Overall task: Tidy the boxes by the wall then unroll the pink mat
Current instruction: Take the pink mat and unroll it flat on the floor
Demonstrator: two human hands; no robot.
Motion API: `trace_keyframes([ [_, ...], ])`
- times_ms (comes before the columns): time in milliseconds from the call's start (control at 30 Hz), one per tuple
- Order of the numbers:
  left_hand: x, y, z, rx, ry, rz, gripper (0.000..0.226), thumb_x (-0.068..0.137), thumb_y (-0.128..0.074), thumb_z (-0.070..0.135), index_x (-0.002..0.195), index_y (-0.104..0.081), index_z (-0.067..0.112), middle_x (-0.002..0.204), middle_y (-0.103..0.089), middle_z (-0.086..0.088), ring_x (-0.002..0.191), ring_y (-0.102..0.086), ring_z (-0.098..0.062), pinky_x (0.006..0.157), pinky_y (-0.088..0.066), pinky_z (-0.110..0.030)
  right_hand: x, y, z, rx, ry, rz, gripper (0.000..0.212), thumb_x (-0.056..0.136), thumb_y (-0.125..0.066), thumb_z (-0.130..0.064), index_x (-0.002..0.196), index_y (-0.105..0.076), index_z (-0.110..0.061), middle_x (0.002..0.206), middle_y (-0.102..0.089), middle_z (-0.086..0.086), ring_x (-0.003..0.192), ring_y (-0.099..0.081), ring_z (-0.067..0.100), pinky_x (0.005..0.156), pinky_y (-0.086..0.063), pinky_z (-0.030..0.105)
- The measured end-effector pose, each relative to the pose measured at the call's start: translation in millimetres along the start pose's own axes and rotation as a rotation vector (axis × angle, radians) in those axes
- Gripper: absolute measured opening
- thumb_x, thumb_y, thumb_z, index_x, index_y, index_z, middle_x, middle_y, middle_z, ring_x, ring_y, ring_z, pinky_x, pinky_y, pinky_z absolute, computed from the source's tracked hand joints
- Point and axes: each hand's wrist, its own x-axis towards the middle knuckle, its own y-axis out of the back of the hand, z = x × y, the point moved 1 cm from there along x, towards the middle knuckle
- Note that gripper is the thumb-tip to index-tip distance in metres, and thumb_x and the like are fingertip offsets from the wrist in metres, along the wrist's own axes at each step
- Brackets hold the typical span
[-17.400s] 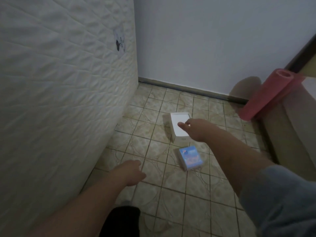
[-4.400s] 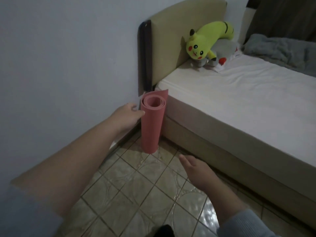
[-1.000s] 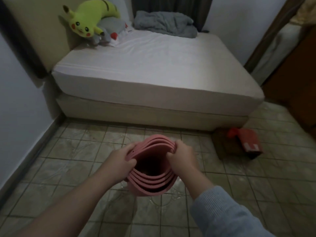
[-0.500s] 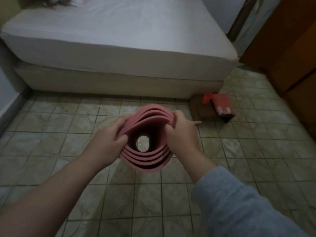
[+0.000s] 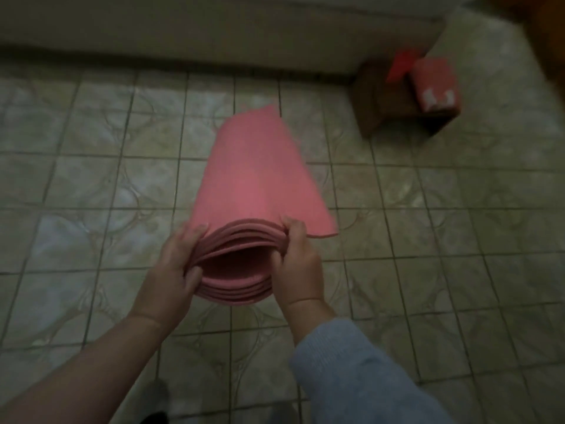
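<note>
The rolled pink mat (image 5: 253, 179) lies lengthwise away from me over the tiled floor, its open end facing me with several loose layers showing. My left hand (image 5: 171, 270) grips the left side of that near end, thumb inside the roll. My right hand (image 5: 298, 264) grips the right side, fingers curled over the layers. A loose outer flap of the mat sticks out to the right of my right hand. The boxes by the wall are out of view.
The bed base (image 5: 214, 35) runs along the top of the view. A brown cardboard box (image 5: 385, 99) with a red box (image 5: 434, 84) on it sits on the floor at the upper right. A dark wooden edge shows at the far right.
The mat has tipped from upright to pointing away from me and lower over the floor. My view has dropped toward the tiles. Both hands keep their hold on the near end.
</note>
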Motion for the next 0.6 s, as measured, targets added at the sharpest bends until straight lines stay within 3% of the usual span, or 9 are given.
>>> trace_keyframes([
  [100,-35,-48,-61,0.009,-0.005,-0.062,0.090,0.061,-0.061,-0.022,0.124,-0.038,0.038,0.138,-0.035,-0.031,0.118,-0.043,-0.032,0.099,-0.031,-0.040,-45,-57,61,0.012,-0.102,-0.037,0.041,0.077,-0.056,0.001,0.117,-0.058,-0.005,0.092,-0.065,0.025,0.079,-0.061,0.041,0.065,-0.047,0.041],
  [167,-58,-69,-92,-0.002,-0.032,-0.123,0.090,0.057,-0.059,-0.024,0.121,-0.037,0.035,0.139,-0.029,-0.035,0.123,-0.038,-0.036,0.101,-0.029,-0.046,-77,-81,91,0.050,-0.176,-0.034,0.039,0.074,-0.054,0.007,0.111,-0.057,-0.004,0.089,-0.064,0.020,0.077,-0.061,0.037,0.065,-0.045,0.036],
  [233,-68,-83,-115,-0.026,-0.025,-0.184,0.098,0.056,-0.062,-0.025,0.123,-0.034,0.042,0.147,-0.021,-0.031,0.134,-0.028,-0.038,0.106,-0.025,-0.041,-96,-98,117,0.086,-0.231,-0.031,0.045,0.068,-0.049,0.013,0.109,-0.054,-0.006,0.087,-0.059,0.008,0.075,-0.058,0.029,0.065,-0.039,0.025],
  [267,-70,-90,-127,-0.015,-0.008,-0.208,0.103,0.057,-0.064,-0.024,0.127,-0.031,0.045,0.151,-0.015,-0.023,0.138,-0.020,-0.034,0.109,-0.022,-0.032,-100,-107,127,0.097,-0.253,-0.040,0.050,0.066,-0.047,0.015,0.110,-0.051,-0.009,0.088,-0.056,0.004,0.076,-0.057,0.027,0.065,-0.036,0.020],
  [333,-68,-106,-150,0.002,0.044,-0.249,0.113,0.061,-0.067,-0.018,0.142,-0.021,0.046,0.153,-0.005,-0.013,0.139,-0.010,-0.024,0.106,-0.018,-0.009,-100,-122,144,0.107,-0.286,-0.081,0.059,0.063,-0.046,0.014,0.115,-0.047,-0.013,0.092,-0.055,0.002,0.080,-0.059,0.028,0.067,-0.038,0.021],
  [367,-65,-114,-158,0.009,0.047,-0.264,0.115,0.063,-0.068,-0.015,0.145,-0.014,0.045,0.155,-0.002,-0.013,0.138,-0.010,-0.020,0.103,-0.017,-0.005,-99,-130,151,0.114,-0.280,-0.086,0.065,0.063,-0.047,0.013,0.122,-0.045,-0.015,0.095,-0.055,0.001,0.083,-0.060,0.030,0.069,-0.039,0.022],
  [467,-61,-133,-185,0.045,0.028,-0.279,0.110,0.069,-0.072,-0.002,0.139,-0.003,0.049,0.158,0.002,-0.016,0.135,-0.011,-0.014,0.106,-0.021,-0.023,-99,-158,174,0.046,-0.216,-0.081,0.090,0.070,-0.056,0.010,0.149,-0.025,-0.020,0.100,-0.056,0.005,0.089,-0.059,0.030,0.076,-0.045,0.032],
  [533,-62,-146,-205,0.039,-0.009,-0.271,0.109,0.072,-0.074,0.004,0.136,-0.007,0.061,0.158,0.002,-0.017,0.135,-0.010,-0.014,0.108,-0.019,-0.028,-103,-177,194,-0.006,-0.145,-0.101,0.094,0.078,-0.061,0.004,0.148,-0.007,-0.026,0.107,-0.061,0.021,0.091,-0.060,0.036,0.076,-0.048,0.039],
  [600,-63,-162,-226,0.048,-0.021,-0.275,0.110,0.073,-0.075,0.009,0.134,-0.003,0.066,0.158,0.003,-0.018,0.136,-0.010,-0.016,0.109,-0.018,-0.028,-107,-194,215,-0.015,-0.105,-0.144,0.089,0.087,-0.059,-0.004,0.144,0.002,-0.035,0.117,-0.059,0.019,0.095,-0.058,0.025,0.081,-0.046,0.031],
])
